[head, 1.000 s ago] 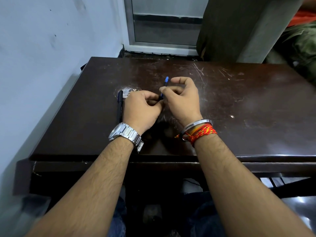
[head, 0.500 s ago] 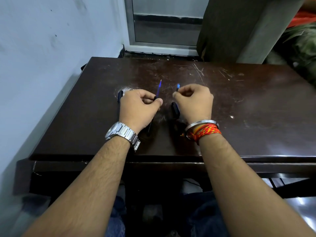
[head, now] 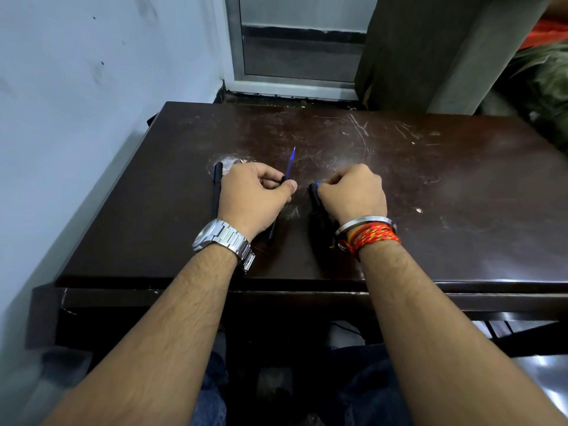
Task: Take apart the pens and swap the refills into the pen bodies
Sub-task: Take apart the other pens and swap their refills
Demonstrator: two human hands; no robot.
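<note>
1. Pale bluish wall runs along the 9 o'clock side, and a metal-framed door panel stands at 12 o'clock behind the dark, scratched desk (head: 430, 179).
2. Left hand (head: 253, 195), with a steel watch (head: 222, 238) on its wrist, rests on the desk, clenched on a pen body (head: 272, 230) whose dark end pokes out below the palm toward 6 o'clock.
3. Blue refill (head: 290, 162) juts from the top of that grip, slanting up toward 12 o'clock; thumb and forefinger pinch it where it leaves the body.
4. Second black pen (head: 217, 189) lies on the desk just beside the left hand, at its 9 o'clock, lengthwise from 12 to 6, untouched.
5. Right hand (head: 353, 193), wearing a metal bangle (head: 365, 224) and red-orange threads (head: 375, 239), rests apart from the left hand, at its 3 o'clock.
6. Right grip is clenched on a black pen part (head: 315, 196) that shows at the hand's 9 o'clock edge, with a small blue bit (head: 318, 183) at the fingertips; which piece of the pen it is cannot be told.
</note>
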